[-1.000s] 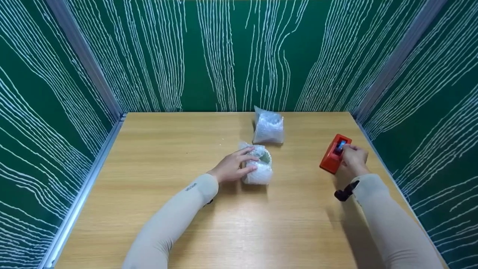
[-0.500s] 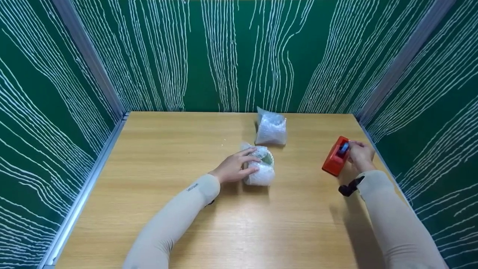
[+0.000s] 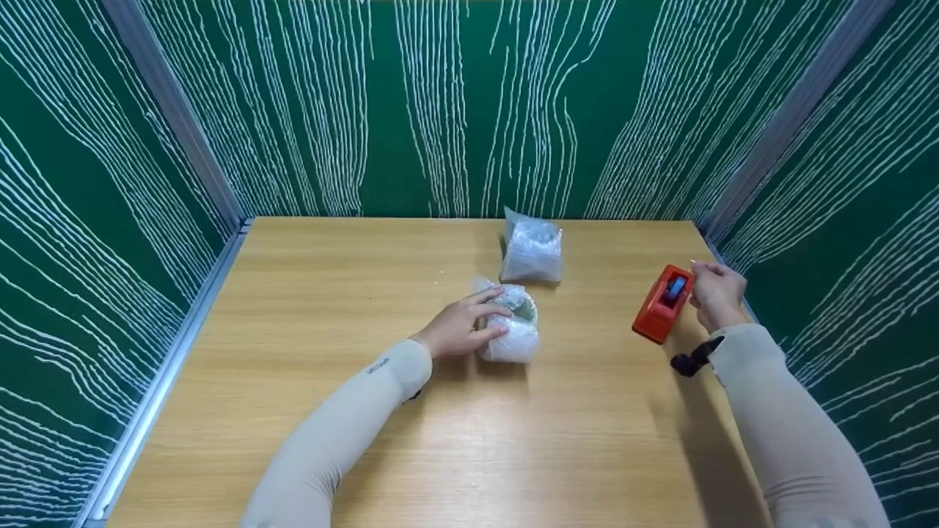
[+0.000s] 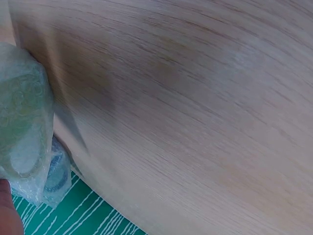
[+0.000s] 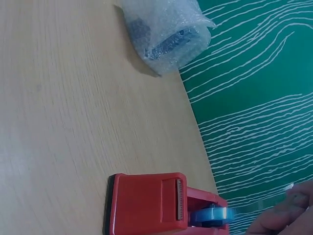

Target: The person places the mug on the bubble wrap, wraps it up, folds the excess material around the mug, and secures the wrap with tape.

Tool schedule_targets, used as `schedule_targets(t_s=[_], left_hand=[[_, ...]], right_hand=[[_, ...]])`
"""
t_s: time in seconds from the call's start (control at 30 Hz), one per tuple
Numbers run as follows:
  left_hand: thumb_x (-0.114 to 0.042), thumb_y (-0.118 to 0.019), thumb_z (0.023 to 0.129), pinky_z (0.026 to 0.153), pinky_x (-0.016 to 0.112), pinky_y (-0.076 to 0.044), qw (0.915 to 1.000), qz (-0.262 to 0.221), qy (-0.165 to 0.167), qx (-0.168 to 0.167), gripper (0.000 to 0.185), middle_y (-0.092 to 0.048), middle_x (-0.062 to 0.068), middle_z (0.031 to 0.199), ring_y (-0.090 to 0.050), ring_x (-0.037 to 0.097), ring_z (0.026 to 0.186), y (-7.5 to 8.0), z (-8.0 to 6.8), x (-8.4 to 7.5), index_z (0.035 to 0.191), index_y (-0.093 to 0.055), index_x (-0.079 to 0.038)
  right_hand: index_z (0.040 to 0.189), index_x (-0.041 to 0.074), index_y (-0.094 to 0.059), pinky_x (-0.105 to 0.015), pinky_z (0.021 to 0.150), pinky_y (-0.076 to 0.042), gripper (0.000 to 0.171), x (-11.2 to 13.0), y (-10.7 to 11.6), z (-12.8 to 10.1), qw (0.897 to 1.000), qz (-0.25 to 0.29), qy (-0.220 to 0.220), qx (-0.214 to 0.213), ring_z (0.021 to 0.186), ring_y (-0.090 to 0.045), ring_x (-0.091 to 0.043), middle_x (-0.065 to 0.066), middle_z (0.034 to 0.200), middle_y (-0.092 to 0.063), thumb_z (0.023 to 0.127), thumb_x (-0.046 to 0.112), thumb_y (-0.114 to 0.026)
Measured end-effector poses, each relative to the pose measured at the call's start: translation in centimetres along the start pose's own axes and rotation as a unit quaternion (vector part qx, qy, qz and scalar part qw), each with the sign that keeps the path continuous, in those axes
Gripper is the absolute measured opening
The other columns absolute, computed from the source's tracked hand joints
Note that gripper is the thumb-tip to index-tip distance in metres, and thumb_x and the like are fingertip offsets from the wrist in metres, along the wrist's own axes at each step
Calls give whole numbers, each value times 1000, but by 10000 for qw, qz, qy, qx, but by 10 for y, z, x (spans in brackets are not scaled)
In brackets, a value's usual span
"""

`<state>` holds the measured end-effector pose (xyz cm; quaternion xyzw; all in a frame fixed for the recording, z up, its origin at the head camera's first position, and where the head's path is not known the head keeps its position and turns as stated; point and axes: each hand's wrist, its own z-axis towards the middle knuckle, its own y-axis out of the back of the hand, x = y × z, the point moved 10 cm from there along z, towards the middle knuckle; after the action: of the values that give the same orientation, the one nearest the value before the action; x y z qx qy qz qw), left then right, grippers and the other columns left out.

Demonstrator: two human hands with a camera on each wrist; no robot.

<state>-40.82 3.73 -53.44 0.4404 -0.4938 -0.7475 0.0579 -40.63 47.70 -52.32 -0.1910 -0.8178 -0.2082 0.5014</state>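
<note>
On the table, my left hand [image 3: 463, 326] holds a bubble-wrapped bundle [image 3: 513, 345], its fingers spread over the left side and top. A greenish round opening shows at the bundle's right side. The left wrist view shows the wrapped bundle [image 4: 24, 112] at its left edge, with a fingertip [image 4: 9, 210] against it. To the right lies a red tape dispenser [image 3: 660, 308] with a blue-cored roll [image 5: 213, 214]. My right hand [image 3: 717, 292] is just right of the dispenser, thumb and finger pinched together on a small whitish tape end [image 5: 290, 186]; the strip itself is barely visible.
A second bubble-wrapped bundle [image 3: 532, 251] stands near the table's back edge, just behind the first. Green walls [image 3: 411, 110] with white lines enclose the wooden table [image 3: 330, 279] at the back and both sides, with metal posts in the corners.
My right hand has moved from the dispenser's tape roll outward to the right, with its fingertips pinched. My left hand and both bundles stay where they were.
</note>
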Motion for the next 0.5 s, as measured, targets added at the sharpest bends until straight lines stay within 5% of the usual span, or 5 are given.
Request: schedule_targets(t_s=[0.27, 0.5], left_hand=[[-49, -62, 109, 134, 52, -32, 10000, -19, 58, 18, 46, -37, 3, 178, -35, 31, 164, 0, -1, 0, 146, -70, -22], [-49, -62, 109, 134, 53, -32, 9999, -109, 90, 30, 45, -36, 2, 178, -35, 31, 164, -1, -1, 0, 145, -71, -23]], right_hand=[[121, 31, -63, -25, 92, -49, 14, 12, 2, -9, 9997, -103, 193, 85, 106, -48, -13, 8, 112, -50, 114, 37, -53], [121, 31, -63, -23, 89, -48, 14, 13, 3, -19, 9996, -101, 236, 142, 102, -47, -13, 7, 113, -49, 114, 39, -54]])
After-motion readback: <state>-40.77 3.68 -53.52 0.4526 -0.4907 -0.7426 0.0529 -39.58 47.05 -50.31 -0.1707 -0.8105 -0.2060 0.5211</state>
